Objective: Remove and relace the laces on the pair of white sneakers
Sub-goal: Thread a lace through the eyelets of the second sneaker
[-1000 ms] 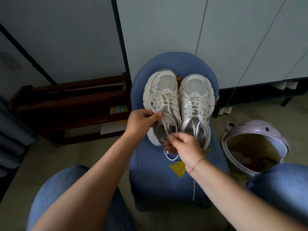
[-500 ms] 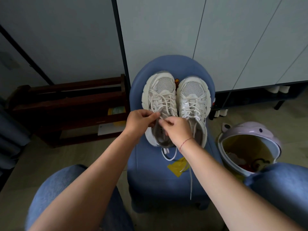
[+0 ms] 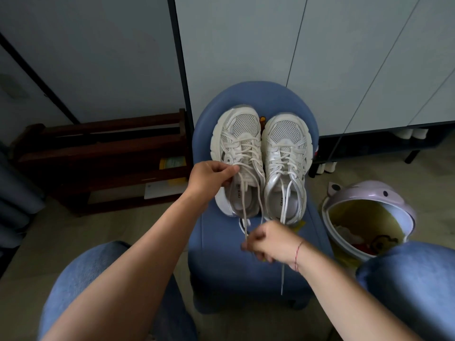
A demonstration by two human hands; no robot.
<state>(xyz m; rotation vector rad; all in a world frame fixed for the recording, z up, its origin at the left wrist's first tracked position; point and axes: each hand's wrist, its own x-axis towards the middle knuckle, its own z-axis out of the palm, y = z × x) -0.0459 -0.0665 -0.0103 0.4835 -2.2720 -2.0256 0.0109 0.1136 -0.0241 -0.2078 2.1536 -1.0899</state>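
- Clearly, only the head view is marked now: a pair of white sneakers, the left shoe [image 3: 237, 158] and the right shoe [image 3: 286, 166], stand side by side, touching, toes away from the person, on a blue stool [image 3: 221, 247].
- Edges and room: the shoes fill the far half of the seat; their heels stop short of the bare blue patch where the right hand [image 3: 269, 241] hangs. Both sides of the stool drop to open floor [image 3: 103, 232].
- Left hand [image 3: 209, 177]: fingers closed together, pinching the lace [image 3: 246, 153] at the near eyelets of the left shoe, thumb tip on the crossing.
- Right hand: curled into a loose fist nearer the person than the heels, fingers clamped on a strand [image 3: 242, 207] running taut from the left shoe's opening down to the fingertips.
- Another lace end [image 3: 282, 279] hangs below the right wrist over the stool's front edge.
- Hard to tell: the right hand is motion-blurred, so which fingers grip is unclear; a yellow scrap beneath it is mostly hidden.
- Containers: a lilac bin [image 3: 369, 193] beyond the right hand holds a yellow bag with rubbish, partly cut off by a denim knee [image 3: 406, 279].
- Beyond the left hand stands a dark wooden rack [image 3: 98, 153].
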